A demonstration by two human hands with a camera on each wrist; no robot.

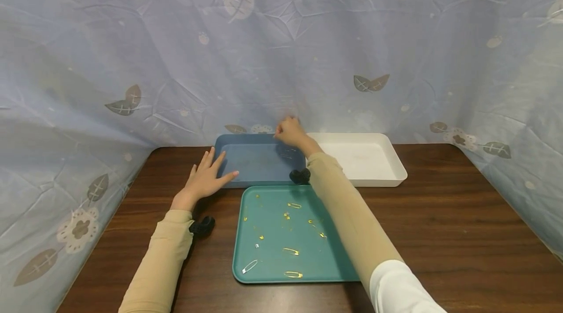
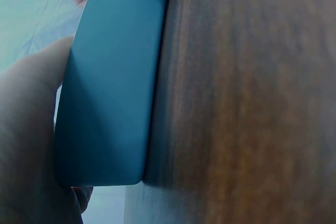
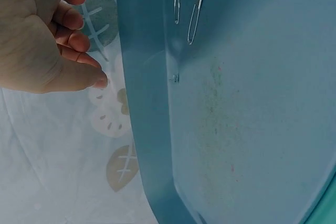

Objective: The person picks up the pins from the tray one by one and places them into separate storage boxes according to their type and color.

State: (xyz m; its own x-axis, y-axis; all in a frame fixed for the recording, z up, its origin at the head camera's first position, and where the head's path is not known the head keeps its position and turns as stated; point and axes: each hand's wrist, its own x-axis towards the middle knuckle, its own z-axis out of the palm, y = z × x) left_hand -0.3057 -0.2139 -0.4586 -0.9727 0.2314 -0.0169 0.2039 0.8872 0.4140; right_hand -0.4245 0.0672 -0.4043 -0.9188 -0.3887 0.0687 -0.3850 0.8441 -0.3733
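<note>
Currently, small safety pins lie in two of the trays. Two silver pins (image 3: 177, 1) rest on the floor of the blue tray (image 1: 250, 161), close to its back wall and toward its right end; a third small shiny bit (image 3: 175, 78) shows beside that wall, too blurred to make out clearly. More pins, mostly gold with a few silver, are scattered over the green tray (image 1: 310, 261). One gold pin (image 1: 293, 274) lies near its front edge, and a silver pin (image 1: 249, 266) slants by the front left corner.

Near the back rim of the blue tray, toward its right corner, is the right hand (image 1: 290, 130), its fingers loosely bent, with nothing visible between thumb and fingertips. The left hand (image 1: 205, 178) is at the other end of the same tray, fingers spread and holding nothing, the thumb reaching over the front rim.

Just right of the blue tray sits a white tray (image 1: 360, 159), partly covered by the right forearm. The green tray lies in front of the blue one. All three are on a dark brown wooden table (image 1: 462, 215). Both forearms wear beige sleeves (image 1: 154, 264), with a black piece (image 1: 202, 226) at each wrist. Behind hangs a pale bluish curtain (image 1: 176, 34) printed with leaves and flowers.
</note>
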